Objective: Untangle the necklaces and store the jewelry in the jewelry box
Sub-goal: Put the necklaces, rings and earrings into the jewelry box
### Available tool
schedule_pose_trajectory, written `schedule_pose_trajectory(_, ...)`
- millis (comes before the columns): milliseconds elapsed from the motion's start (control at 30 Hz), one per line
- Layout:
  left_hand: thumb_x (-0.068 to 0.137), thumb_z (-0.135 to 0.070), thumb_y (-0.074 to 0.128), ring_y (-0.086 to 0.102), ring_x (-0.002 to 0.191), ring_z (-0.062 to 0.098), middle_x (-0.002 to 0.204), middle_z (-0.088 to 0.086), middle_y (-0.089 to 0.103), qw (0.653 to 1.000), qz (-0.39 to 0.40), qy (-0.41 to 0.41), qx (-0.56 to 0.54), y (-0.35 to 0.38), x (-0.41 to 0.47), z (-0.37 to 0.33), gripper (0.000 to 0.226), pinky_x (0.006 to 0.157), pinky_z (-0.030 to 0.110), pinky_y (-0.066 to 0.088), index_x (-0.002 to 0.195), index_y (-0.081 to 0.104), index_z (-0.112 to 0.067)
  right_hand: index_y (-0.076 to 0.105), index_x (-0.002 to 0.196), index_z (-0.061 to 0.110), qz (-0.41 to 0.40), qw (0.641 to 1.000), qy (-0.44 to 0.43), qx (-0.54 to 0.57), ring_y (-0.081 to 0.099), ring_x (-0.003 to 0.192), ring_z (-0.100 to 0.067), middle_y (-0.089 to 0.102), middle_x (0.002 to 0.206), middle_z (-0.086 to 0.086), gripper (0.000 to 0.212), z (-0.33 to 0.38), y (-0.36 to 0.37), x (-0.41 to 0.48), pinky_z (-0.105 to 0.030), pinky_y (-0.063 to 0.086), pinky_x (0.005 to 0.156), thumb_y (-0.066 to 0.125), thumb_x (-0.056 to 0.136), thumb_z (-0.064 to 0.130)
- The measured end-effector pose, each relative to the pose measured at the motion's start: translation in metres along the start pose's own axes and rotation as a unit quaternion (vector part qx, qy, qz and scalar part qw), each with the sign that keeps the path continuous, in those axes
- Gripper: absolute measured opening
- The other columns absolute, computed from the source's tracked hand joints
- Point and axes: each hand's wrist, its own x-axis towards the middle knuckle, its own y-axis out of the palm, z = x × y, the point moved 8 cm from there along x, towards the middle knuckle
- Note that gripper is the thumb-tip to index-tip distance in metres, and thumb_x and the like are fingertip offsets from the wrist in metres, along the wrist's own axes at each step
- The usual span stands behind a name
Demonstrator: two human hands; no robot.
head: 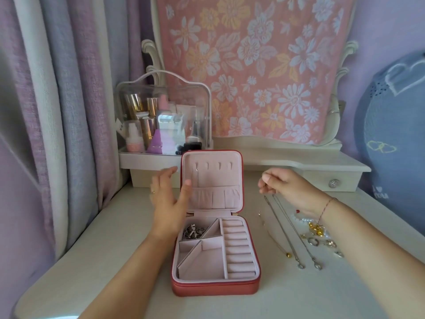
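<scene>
Standing open in the middle of the cream worktop [115,249], as the head view shows it, the jewelry box [213,288] has a square, round-cornered shell of coral leatherette and a soft pale-pink lining. Its lid is upright, with a row of small hooks above a gathered pocket. The base is split into angled compartments on the left and a column of ring rolls on the right. A clump of silver chain [193,231] lies in the far-left compartment.

The left hand [167,199] is released, fingers straight and spread, at the lid's left edge with the thumb in front of the lining; whether it touches is unclear. The right hand [282,183] pinches the upper ends of two thin silver necklaces [289,229], which run down and lie on the worktop right of the box, just beside a fine necklace with a gold bead pendant [288,254]. Near them lie white beads [299,218], gold pieces [316,227] and hoop earrings [313,241].

A clear, domed cosmetics case [161,116] stands behind the box. Bare worktop lies left of the box and in front of it.
</scene>
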Motion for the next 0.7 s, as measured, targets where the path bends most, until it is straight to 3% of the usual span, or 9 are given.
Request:
schedule_pose_trajectory(67, 0.089, -0.049, 0.046, 0.042, 0.120, 0.016, 0.127, -0.001, 0.046, 0.995, -0.041, 0.076, 0.043, -0.009, 0.001, -0.027, 0.050, 0.104, 0.034, 0.030, 0.125, 0.053, -0.015, 0.057, 0.084, 0.006, 0.014, 1.000, -0.014, 0.021, 0.062, 0.069, -0.003, 0.062, 0.081, -0.002, 0.023, 0.012, 0.003, -0.008, -0.012, 0.046, 0.066, 0.042, 0.101, 0.011)
schedule_pose_trajectory(133, 0.093, -0.040, 0.052, 0.049, 0.108, 0.005, 0.115, -0.004, 0.056, 0.996, 0.013, 0.092, -0.002, 0.002, -0.001, -0.050, 0.032, 0.093, 0.025, 0.036, 0.116, 0.057, -0.017, 0.055, 0.081, 0.007, 0.025, 0.999, -0.024, 0.041, 0.062, 0.066, -0.005, 0.061, 0.076, 0.000, 0.024, 0.021, 0.005, -0.013, -0.014, 0.048, 0.066, 0.042, 0.101, 0.010)
schedule_pose_trajectory(233, 0.097, -0.031, 0.056, 0.055, 0.087, -0.002, 0.097, -0.007, 0.065, 0.966, 0.227, -0.037, -0.118, 0.053, -0.017, -0.072, 0.013, 0.078, 0.013, 0.042, 0.100, 0.063, -0.020, 0.053, 0.078, 0.008, 0.028, 0.998, -0.037, 0.045, 0.059, 0.063, -0.007, 0.059, 0.070, 0.003, 0.026, 0.033, 0.009, -0.017, -0.016, 0.047, 0.064, 0.042, 0.101, 0.010)
schedule_pose_trajectory(300, 0.096, -0.030, 0.058, 0.058, 0.087, 0.002, 0.094, -0.004, 0.066, 0.930, 0.299, -0.113, -0.180, 0.079, -0.027, -0.079, 0.014, 0.079, 0.014, 0.043, 0.099, 0.064, -0.018, 0.053, 0.078, 0.009, 0.026, 0.998, -0.043, 0.035, 0.058, 0.062, -0.006, 0.057, 0.069, 0.003, 0.024, 0.040, 0.010, -0.017, -0.016, 0.046, 0.063, 0.043, 0.100, 0.010)
schedule_pose_trajectory(433, 0.088, -0.016, 0.069, 0.067, 0.094, 0.014, 0.095, 0.007, 0.070, 0.889, 0.333, -0.168, -0.267, 0.098, -0.028, -0.089, 0.018, 0.083, 0.017, 0.050, 0.104, 0.062, -0.010, 0.053, 0.077, 0.011, 0.017, 0.998, -0.054, 0.039, 0.056, 0.059, -0.004, 0.058, 0.068, 0.001, 0.025, 0.047, 0.011, -0.019, -0.015, 0.047, 0.062, 0.044, 0.100, 0.010)
schedule_pose_trajectory(500, 0.085, -0.009, 0.072, 0.066, 0.094, 0.020, 0.096, 0.011, 0.069, 0.885, 0.329, -0.183, -0.274, 0.099, -0.026, -0.090, 0.026, 0.087, 0.023, 0.051, 0.108, 0.060, -0.006, 0.052, 0.077, 0.010, 0.011, 0.998, -0.053, 0.041, 0.056, 0.057, -0.006, 0.057, 0.064, 0.003, 0.025, 0.049, 0.010, -0.019, -0.017, 0.048, 0.061, 0.044, 0.100, 0.010)
schedule_pose_trajectory(567, 0.085, -0.007, 0.072, 0.066, 0.088, 0.019, 0.094, 0.010, 0.067, 0.887, 0.332, -0.184, -0.264, 0.099, -0.026, -0.092, 0.030, 0.084, 0.027, 0.054, 0.110, 0.058, -0.002, 0.052, 0.076, 0.010, 0.010, 0.998, -0.048, 0.041, 0.055, 0.054, -0.009, 0.056, 0.061, 0.002, 0.025, 0.051, 0.010, -0.019, -0.019, 0.048, 0.058, 0.044, 0.100, 0.010)
schedule_pose_trajectory(700, 0.087, -0.008, 0.069, 0.063, 0.060, 0.012, 0.086, 0.006, 0.068, 0.876, 0.357, -0.188, -0.266, 0.097, -0.023, -0.098, 0.024, 0.066, 0.020, 0.054, 0.107, 0.059, 0.001, 0.051, 0.078, 0.012, -0.002, 0.999, -0.044, 0.022, 0.044, 0.048, -0.009, 0.051, 0.059, 0.002, 0.023, 0.057, 0.007, -0.015, -0.021, 0.039, 0.056, 0.045, 0.100, 0.012)
